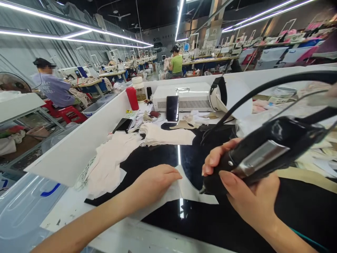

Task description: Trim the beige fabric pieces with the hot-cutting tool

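My right hand (244, 189) is wrapped round a black corded hand tool (263, 154) with a silver plate on its side and a narrow metal tip. That tip points down at the right edge of a white fabric piece (191, 188) on the glossy black work surface (210, 225). With its fingers pressed together, my left hand (158, 182) grips the same piece at its upper edge. The thumb of this hand is hidden. Farther left lie pale pink cut fabric pieces (110, 158), and another stack of pale pieces (168, 135) lies behind my left hand.
A white vented box (184, 95) stands at the back, with a phone (172, 108) leaning on it. Beside it are a red cup (132, 98) and a jar (139, 88). A thick black cable (263, 84) arches on the right. White panels (79, 151) border the table.
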{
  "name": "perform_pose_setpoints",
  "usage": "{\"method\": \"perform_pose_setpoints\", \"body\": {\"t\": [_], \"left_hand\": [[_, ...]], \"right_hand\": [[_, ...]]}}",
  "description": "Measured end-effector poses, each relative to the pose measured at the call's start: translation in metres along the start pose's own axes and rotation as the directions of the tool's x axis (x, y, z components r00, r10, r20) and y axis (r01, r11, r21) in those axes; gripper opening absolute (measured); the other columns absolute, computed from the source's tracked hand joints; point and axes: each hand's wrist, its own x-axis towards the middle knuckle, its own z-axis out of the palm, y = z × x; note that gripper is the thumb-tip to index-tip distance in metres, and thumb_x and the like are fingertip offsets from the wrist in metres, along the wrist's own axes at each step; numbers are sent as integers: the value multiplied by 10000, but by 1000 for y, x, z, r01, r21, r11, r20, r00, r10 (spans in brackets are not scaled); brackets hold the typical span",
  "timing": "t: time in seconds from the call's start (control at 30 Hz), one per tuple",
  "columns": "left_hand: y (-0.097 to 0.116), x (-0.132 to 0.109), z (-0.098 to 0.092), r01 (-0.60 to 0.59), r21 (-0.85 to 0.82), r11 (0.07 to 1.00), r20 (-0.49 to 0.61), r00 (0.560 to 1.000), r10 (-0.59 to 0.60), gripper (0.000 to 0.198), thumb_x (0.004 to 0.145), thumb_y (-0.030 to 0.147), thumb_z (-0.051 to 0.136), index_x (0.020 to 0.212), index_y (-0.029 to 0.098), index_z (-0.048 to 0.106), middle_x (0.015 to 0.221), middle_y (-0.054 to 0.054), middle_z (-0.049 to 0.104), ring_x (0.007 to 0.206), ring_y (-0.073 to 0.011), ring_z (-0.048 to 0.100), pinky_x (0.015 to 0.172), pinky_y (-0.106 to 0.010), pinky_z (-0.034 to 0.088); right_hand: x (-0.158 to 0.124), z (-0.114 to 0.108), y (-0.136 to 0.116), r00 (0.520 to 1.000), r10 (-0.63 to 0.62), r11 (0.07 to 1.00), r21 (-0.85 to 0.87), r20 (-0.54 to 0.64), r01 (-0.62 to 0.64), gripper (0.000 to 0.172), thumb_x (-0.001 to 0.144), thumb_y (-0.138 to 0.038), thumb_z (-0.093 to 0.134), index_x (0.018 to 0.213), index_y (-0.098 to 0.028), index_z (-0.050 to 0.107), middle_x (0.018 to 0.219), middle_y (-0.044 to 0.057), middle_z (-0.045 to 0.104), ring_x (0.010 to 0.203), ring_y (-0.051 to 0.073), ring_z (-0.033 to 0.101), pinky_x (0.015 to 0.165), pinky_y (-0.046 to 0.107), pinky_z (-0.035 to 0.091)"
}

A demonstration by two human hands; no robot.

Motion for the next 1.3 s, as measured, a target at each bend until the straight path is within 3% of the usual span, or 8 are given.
{"method": "perform_pose_setpoints", "body": {"t": [0.1, 0.23, 0.7, 0.83, 0.97, 1.3], "left_hand": [[-6, 17, 15, 44, 46, 998, -11, 999, -43, 373, 1134, 13, 580, 1415, 177, 763, 1388, -113, 836, 1317, -234, 817, 1178, -365, 682], [-14, 29, 31, 35, 87, 996, 50, 998, -39, 338, 1125, 13, 612, 1392, 146, 772, 1377, -130, 830, 1280, -246, 826, 1129, -365, 709], [-13, 8, 34, -41, 91, 995, 13, 999, 40, 273, 1157, 34, 624, 1370, 128, 764, 1465, -155, 816, 1353, -229, 817, 1161, -327, 691], [-10, 8, 32, -26, 64, 998, 26, 999, 24, 290, 1151, 20, 607, 1369, 137, 759, 1461, -145, 813, 1341, -234, 819, 1150, -338, 701], [-11, 7, 37, -48, 79, 996, 8, 999, 47, 264, 1156, 31, 610, 1365, 112, 750, 1470, -163, 810, 1331, -247, 826, 1132, -332, 707], [-9, 8, 42, -77, 80, 994, -82, 993, 84, 260, 1207, 71, 533, 1354, 118, 742, 1430, -141, 820, 1312, -220, 829, 1127, -303, 702]], "right_hand": [[-1, -6, -3, 999, 22, 1000, 0, 38, -22, 351, 965, -394, 995, 1209, -315, 756, 881, 6, 778, 670, 184, 734, 586, 311, 658], [-7, -10, -7, 999, 31, 999, -35, -9, -32, 362, 943, -438, 1010, 1190, -312, 777, 852, 11, 769, 681, 201, 752, 626, 334, 702], [-17, -20, -12, 996, 40, 997, -57, -77, -45, 375, 904, -477, 1018, 1198, -356, 819, 798, -4, 691, 585, 198, 659, 521, 362, 661], [-3, -15, -9, 992, 64, 998, -5, -108, -65, 402, 835, -484, 1066, 1140, -352, 839, 760, -17, 663, 560, 194, 624, 506, 369, 642], [21, -1, 2, 985, -2, 999, 41, -173, 9, 410, 790, -439, 1089, 1100, -340, 841, 741, -18, 669, 554, 213, 644, 487, 376, 608], [47, 17, 43, 986, -19, 999, 45, -166, 26, 448, 830, -457, 1051, 1106, -307, 732, 803, -60, 701, 590, 185, 695, 557, 344, 624]]}}
